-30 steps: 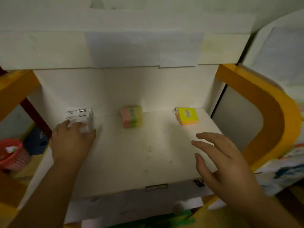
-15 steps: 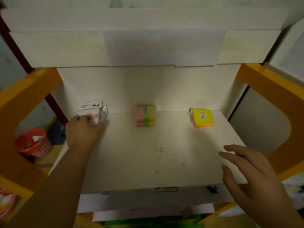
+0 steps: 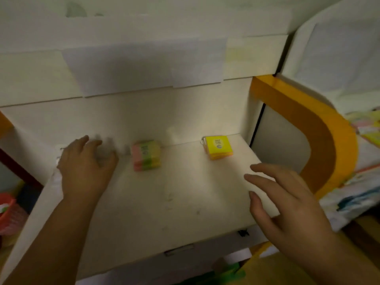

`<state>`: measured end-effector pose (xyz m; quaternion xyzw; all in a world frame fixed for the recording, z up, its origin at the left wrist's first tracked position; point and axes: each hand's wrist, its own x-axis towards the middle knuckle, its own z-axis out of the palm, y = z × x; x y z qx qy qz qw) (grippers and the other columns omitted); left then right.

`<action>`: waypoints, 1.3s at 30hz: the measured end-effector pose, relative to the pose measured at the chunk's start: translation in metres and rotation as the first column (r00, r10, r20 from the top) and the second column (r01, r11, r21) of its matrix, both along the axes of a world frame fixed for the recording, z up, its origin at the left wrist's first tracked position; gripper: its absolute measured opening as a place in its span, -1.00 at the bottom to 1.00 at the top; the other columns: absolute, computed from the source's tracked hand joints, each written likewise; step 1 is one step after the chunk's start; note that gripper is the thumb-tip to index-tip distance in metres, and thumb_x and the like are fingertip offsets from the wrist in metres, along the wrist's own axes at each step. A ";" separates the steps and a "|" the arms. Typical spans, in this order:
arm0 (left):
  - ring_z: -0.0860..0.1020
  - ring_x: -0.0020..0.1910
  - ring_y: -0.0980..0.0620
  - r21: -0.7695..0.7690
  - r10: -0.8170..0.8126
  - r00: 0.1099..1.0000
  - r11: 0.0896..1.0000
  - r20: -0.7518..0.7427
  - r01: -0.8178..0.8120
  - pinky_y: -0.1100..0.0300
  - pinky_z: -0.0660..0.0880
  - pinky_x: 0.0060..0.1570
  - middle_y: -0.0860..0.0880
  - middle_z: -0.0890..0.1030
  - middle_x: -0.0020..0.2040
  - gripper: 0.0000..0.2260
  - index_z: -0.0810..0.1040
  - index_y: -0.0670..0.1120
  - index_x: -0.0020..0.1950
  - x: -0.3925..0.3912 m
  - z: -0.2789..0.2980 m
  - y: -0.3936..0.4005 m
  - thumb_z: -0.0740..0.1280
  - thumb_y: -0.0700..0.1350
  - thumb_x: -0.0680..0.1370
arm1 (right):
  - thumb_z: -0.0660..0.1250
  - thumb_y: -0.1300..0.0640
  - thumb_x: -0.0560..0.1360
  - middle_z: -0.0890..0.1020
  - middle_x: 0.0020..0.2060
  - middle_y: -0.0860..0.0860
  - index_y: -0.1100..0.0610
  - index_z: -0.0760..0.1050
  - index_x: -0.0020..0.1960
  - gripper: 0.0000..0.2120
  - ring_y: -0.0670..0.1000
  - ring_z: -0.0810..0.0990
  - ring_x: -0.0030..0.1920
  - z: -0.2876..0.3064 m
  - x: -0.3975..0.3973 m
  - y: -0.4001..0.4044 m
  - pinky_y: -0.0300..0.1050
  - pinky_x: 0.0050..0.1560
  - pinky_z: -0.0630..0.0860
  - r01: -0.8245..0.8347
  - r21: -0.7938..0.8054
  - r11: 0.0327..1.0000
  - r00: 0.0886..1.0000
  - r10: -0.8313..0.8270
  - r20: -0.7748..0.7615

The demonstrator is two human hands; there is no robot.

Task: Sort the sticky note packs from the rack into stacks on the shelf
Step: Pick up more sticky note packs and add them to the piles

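A white shelf (image 3: 174,204) holds a pink-and-green stack of sticky note packs (image 3: 146,155) at the back middle and a yellow stack (image 3: 219,147) at the back right. My left hand (image 3: 86,167) is at the back left corner with its fingers spread. It covers the spot where a white pack stood, and only blurred white shows around the fingers. My right hand (image 3: 287,202) hovers over the shelf's front right edge, fingers straight and apart, holding nothing.
An orange curved frame (image 3: 329,140) borders the shelf on the right, with coloured papers (image 3: 368,128) beyond it. A red basket (image 3: 8,212) sits low at the left. A white panel (image 3: 144,64) overhangs the shelf from above.
My left hand, which lay on the white pack, now has its fingers spread and is blurred by motion. The view has swung left. My right hand stays hovering near the front right edge.
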<state>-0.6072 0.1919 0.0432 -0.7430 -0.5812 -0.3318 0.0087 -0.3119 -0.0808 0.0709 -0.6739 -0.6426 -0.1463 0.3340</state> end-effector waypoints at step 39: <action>0.41 0.25 -0.02 -0.190 -0.865 0.464 0.497 -0.191 0.847 0.06 0.46 0.22 0.00 0.49 0.30 -0.58 0.43 -0.01 0.40 0.652 -0.036 -0.295 0.21 0.07 0.55 | 0.47 0.08 0.42 0.56 0.17 -0.11 -0.02 0.51 0.29 -0.56 -0.10 0.52 0.15 -0.028 0.364 -0.281 -0.23 0.15 0.46 0.688 -0.280 0.669 0.695 -0.719 -0.010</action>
